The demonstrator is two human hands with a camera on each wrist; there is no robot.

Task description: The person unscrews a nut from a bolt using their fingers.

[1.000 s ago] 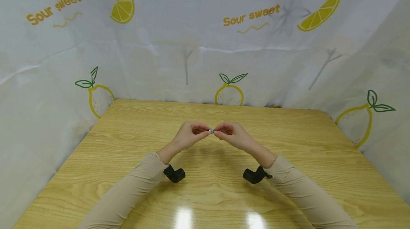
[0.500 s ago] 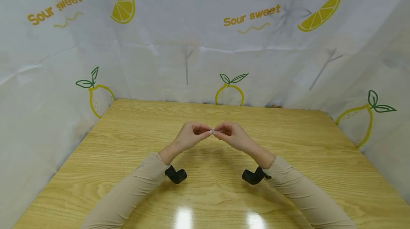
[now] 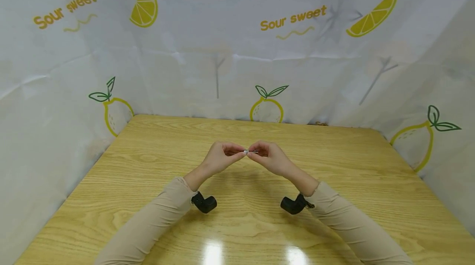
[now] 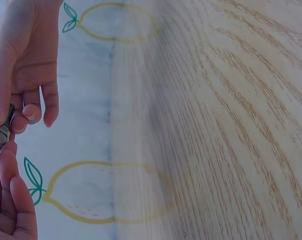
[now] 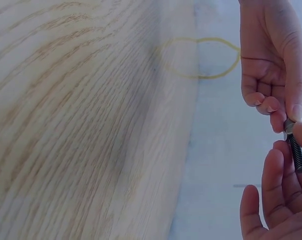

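Bolt (image 5: 297, 152) (threaded end pointing right) is pinched in the grip of both left hand (image 3: 217, 158) and right hand (image 3: 275, 159).

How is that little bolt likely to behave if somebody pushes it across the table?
The bolt should stay stiff, since it looks like metal. Its rounded shape suggests it could roll on the flat table. Its ridged threading probably makes it less slippery.

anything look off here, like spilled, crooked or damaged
Nothing much stands out. The left hand and right hand hold a small bolt between them above the wooden table, and I see no spill or damage. At most, the lemon-print cloth behind is creased, so it doesn't hang quite flat.
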